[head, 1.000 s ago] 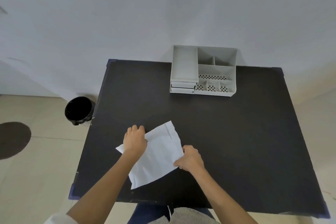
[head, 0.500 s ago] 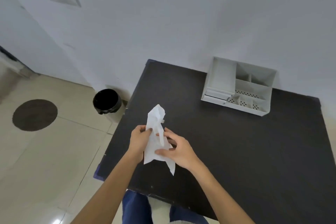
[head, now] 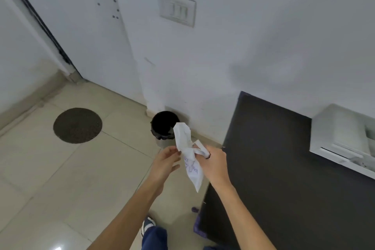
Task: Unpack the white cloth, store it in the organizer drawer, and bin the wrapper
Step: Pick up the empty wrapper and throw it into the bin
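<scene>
Hands meet off the tabletop's (head: 284,168) left edge: right hand (head: 215,165) pinches the crumpled white wrapper (head: 187,152), left hand (head: 165,163) loosely touching it, above the floor before the black bin (head: 163,126); organizer (head: 343,138) sits by the wall.

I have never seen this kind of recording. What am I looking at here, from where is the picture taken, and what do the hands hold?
There is no machine. A person wears a wide camera on the head, which looks forward and down, so you see their own two bare arms. The right hand grips a crumpled white wrapper with some writing on it; the left hand is at its edge, fingers loose. They hold it above the tiled floor, in front of a black bin that stands by the wall. On the right is a dark table with a white organizer on it. A round dark mat lies on the floor.
</scene>
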